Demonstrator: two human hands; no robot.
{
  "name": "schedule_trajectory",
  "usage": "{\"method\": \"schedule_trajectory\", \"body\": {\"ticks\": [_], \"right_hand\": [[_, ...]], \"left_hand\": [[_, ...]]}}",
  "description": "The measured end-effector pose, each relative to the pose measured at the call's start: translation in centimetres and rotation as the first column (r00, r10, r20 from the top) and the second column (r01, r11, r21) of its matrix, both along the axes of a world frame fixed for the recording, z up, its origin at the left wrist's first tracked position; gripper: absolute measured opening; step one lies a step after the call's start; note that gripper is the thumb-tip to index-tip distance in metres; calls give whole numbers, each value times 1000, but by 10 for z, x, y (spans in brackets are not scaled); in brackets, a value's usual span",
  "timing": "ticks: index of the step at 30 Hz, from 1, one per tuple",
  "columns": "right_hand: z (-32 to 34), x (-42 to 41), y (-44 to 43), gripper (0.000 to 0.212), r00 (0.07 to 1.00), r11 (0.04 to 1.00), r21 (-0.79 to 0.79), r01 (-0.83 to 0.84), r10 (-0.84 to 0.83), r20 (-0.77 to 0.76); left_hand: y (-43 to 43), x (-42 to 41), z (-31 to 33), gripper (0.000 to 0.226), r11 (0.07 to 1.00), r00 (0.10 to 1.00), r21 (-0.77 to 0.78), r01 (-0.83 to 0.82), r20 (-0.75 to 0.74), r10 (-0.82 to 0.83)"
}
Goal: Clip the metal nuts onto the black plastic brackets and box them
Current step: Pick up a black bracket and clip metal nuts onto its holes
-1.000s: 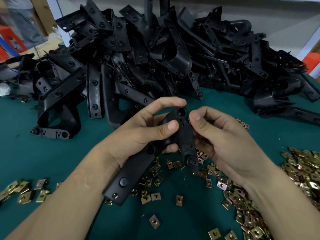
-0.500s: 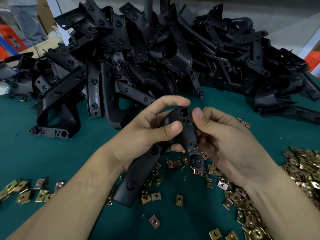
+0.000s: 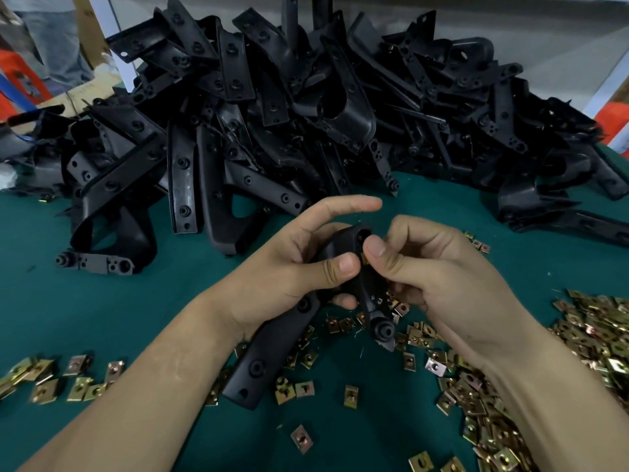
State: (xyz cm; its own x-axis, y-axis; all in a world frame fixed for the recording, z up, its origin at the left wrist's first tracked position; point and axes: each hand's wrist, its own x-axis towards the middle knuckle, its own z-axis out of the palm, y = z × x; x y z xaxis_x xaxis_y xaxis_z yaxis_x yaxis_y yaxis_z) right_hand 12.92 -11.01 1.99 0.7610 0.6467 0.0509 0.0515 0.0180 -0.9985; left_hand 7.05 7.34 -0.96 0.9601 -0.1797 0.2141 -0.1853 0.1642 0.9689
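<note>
A black plastic bracket (image 3: 269,352) is held in the left hand (image 3: 292,267). The thumb is laid across its front, the lower fingers are curled beneath it, and the index finger is stretched out above it without touching. The bracket's long strap slants down below the left wrist and is kept off the desk (image 3: 102,318), while a shorter arm with a round boss hangs between the two hands.

The right hand (image 3: 439,270) is closed, with its fingers curled in. Its thumb tip is pressed to the bracket's upper end, just beside the left thumb. A metal nut (image 3: 363,258) is pinched there under the right thumb against the bracket, with only a brass-coloured sliver showing. Whether it is fully seated cannot be told.

Loose nuts (image 3: 347,395) are scattered on the green desk beneath and below both hands. A dense heap of nuts (image 3: 595,335) lies outside the right forearm, and a smaller cluster (image 3: 44,386) lies outside the left forearm. Beyond the hands, a large pile of brackets (image 3: 306,114) is heaped across the desk.
</note>
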Motion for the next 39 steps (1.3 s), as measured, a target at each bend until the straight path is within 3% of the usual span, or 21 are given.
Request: {"method": "schedule_trajectory", "body": {"ticks": [2,5,7,11,15,23,27,39], "right_hand": [[3,-1,1,30,998,998,21,-63,64,-12],[2,0,4,27,967,992,51,-115,124,-222],[-2,8,3,26,920,990,142,23,34,-390],[-5,24,-2,68,800,926,264,270,-63,-597],[-9,28,-2,59,758,909,275,314,-65,-649],[-10,20,-3,28,914,982,109,156,-102,-392],[-6,18,-5,24,923,982,134,132,-73,-377],[-4,13,-1,23,996,988,124,90,-87,-29]], "left_hand": [[0,0,1,52,1000,1000,8,-20,-10,21],[-5,0,1,34,980,988,-154,-126,-105,110],[-5,1,2,25,935,970,-297,-196,-199,140],[0,2,4,14,887,959,-405,-224,-255,125],[-1,2,4,16,885,959,-410,-222,-257,122],[1,1,6,18,881,960,-424,-210,-260,104],[0,-1,9,22,890,965,-414,-190,-244,92],[1,-1,10,28,887,969,-433,-158,-239,56]]}}
